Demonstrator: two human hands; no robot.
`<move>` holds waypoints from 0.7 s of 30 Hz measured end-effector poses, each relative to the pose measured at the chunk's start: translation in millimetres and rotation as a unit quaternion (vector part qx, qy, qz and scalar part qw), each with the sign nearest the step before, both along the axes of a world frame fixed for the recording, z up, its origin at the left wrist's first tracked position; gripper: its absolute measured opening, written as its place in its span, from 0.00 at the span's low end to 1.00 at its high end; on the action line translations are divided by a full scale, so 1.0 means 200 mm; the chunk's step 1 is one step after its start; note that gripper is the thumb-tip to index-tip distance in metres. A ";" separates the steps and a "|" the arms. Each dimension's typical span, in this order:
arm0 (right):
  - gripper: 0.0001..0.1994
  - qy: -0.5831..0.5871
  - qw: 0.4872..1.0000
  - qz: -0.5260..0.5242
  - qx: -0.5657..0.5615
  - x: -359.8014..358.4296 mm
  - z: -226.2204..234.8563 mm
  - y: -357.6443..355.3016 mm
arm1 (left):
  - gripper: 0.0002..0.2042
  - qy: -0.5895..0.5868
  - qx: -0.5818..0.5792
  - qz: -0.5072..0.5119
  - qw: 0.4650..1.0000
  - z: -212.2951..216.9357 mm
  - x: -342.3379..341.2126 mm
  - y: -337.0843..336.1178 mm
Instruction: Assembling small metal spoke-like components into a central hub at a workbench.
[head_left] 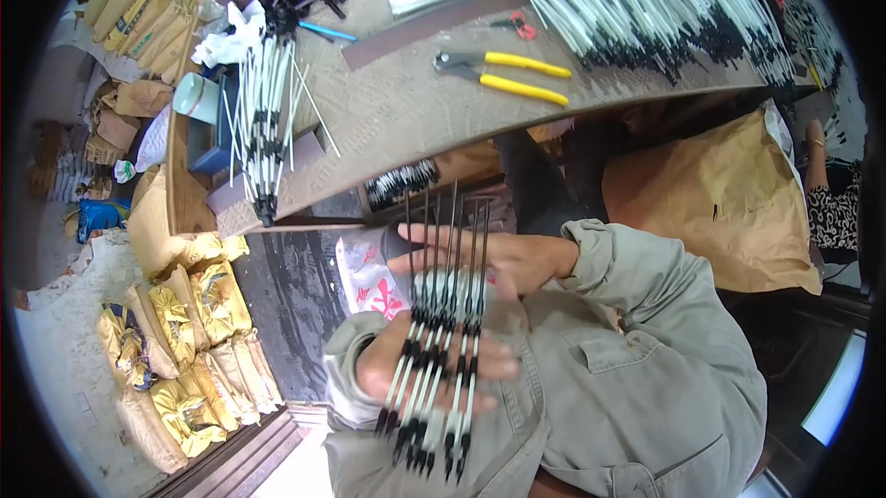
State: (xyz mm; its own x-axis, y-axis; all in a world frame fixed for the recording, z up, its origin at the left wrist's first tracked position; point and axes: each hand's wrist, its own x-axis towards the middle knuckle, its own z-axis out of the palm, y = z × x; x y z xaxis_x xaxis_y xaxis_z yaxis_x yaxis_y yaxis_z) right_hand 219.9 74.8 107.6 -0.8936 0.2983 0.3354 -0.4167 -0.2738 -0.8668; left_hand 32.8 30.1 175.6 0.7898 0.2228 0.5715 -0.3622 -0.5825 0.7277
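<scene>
A fan of several thin black-and-white rods (pixel 434 350) slants across my lap, dark thin ends up and black tips down. My left hand (pixel 388 364) is under their lower half and bears them, its fingers reaching to the right and smeared by motion. Behind the upper, dark part of the rods is my right hand (pixel 531 258), with its fingers stretched out to the left and apart. Whether the right fingers touch the rods cannot be made out. Both hands are close together, above my grey trousers (pixel 591 406).
On the workbench (pixel 369 115) lie yellow-handled cutters (pixel 526 76), a large heap of white rods with black ends (pixel 637 9), and a standing rod bundle (pixel 265 120). A brown paper sack (pixel 711 203) is at right. Wrapped packages (pixel 185 360) fill the lower left.
</scene>
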 end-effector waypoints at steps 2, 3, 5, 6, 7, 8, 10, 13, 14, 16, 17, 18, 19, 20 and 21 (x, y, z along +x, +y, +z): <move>0.45 0.005 0.984 -0.049 -0.170 -0.02 0.03 0.05 | 0.15 0.010 0.019 0.026 0.999 -0.06 0.01 0.04; 0.41 -0.017 0.970 -0.092 -0.223 -0.02 0.02 0.08 | 0.14 0.046 -0.085 0.087 0.991 -0.10 0.02 0.05; 0.35 -0.049 0.960 -0.207 -0.183 -0.06 0.05 0.26 | 0.13 0.112 -0.288 0.212 0.927 -0.18 0.02 0.09; 0.33 -0.077 0.948 -0.270 -0.152 -0.05 0.09 0.34 | 0.11 0.040 -0.239 0.212 0.947 -0.24 0.03 0.16; 0.31 -0.105 0.929 -0.334 -0.118 -0.04 0.12 0.42 | 0.10 -0.034 -0.189 0.207 0.959 -0.31 0.05 0.26; 0.29 -0.139 0.899 -0.414 -0.009 -0.01 0.13 0.48 | 0.10 -0.036 -0.225 0.224 0.948 -0.33 0.07 0.30; 0.26 -0.188 0.824 -0.490 0.214 0.06 0.10 0.59 | 0.12 -0.031 -0.219 0.242 0.945 -0.39 0.06 0.38; 0.30 -0.288 0.633 -0.448 0.562 0.13 0.09 0.69 | 0.14 -0.042 -0.215 0.233 0.947 -0.46 0.04 0.45; 0.32 -0.310 0.604 -0.446 0.583 0.15 0.04 0.72 | 0.15 -0.036 -0.198 0.235 0.951 -0.46 0.03 0.46; 0.31 -0.343 0.552 -0.463 0.603 0.15 0.02 0.75 | 0.16 -0.043 -0.203 0.238 0.949 -0.46 0.03 0.46; 0.30 -0.371 0.497 -0.480 0.621 0.13 0.02 0.76 | 0.16 -0.049 -0.205 0.240 0.947 -0.46 0.02 0.46; 0.29 -0.366 0.511 -0.476 0.615 0.09 0.01 0.75 | 0.15 -0.043 -0.232 0.251 0.939 -0.45 0.01 0.45; 0.29 -0.365 0.512 -0.473 0.617 0.00 0.00 0.74 | 0.15 -0.045 -0.233 0.254 0.938 -0.42 -0.01 0.46; 0.29 -0.299 0.561 -0.389 0.667 -0.09 0.00 0.74 | 0.14 -0.024 -0.238 0.277 0.931 -0.39 -0.02 0.46; 0.29 -0.228 0.600 -0.297 0.707 -0.14 0.00 0.74 | 0.14 -0.004 -0.243 0.299 0.923 -0.38 -0.04 0.47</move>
State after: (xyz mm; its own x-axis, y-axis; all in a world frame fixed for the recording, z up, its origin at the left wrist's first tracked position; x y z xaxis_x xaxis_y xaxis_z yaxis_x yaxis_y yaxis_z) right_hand 192.1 222.1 106.9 -0.8649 0.3152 0.3906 0.2918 0.9490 -0.1195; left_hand 25.3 123.5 99.2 0.4393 0.8484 0.2954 -0.0883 -0.2864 0.9540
